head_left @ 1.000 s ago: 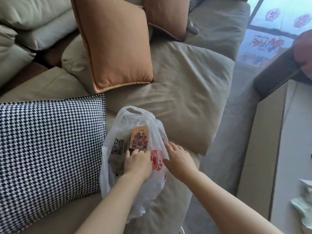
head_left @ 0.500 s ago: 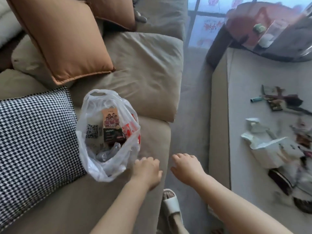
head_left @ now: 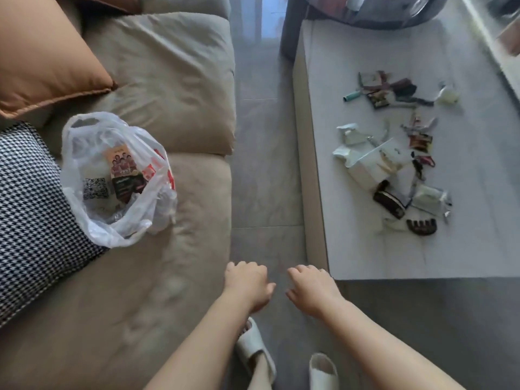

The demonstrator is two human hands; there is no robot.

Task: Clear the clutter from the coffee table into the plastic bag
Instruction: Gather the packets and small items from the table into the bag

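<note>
Two hands low centre, left hand (head_left: 247, 285), right hand (head_left: 312, 288) | fingers loosely curled, empty | bag (head_left: 112, 178) left on sofa (head_left: 174, 88) | clutter (head_left: 394, 164) right on bench (head_left: 365, 249)

Your plastic bag (head_left: 112, 178) sits on the sofa seat, thin white film with red print, mouth gaping upward and one handle loop standing at the back; inside you can see an orange-and-black carton (head_left: 125, 171) and a card with a QR code. On the pale coffee table (head_left: 365, 249) the clutter (head_left: 394, 153) lies scattered: torn white packaging, dark snack wrappers, a teal tube (head_left: 351, 97) and a dark hair claw (head_left: 421, 227)
</note>
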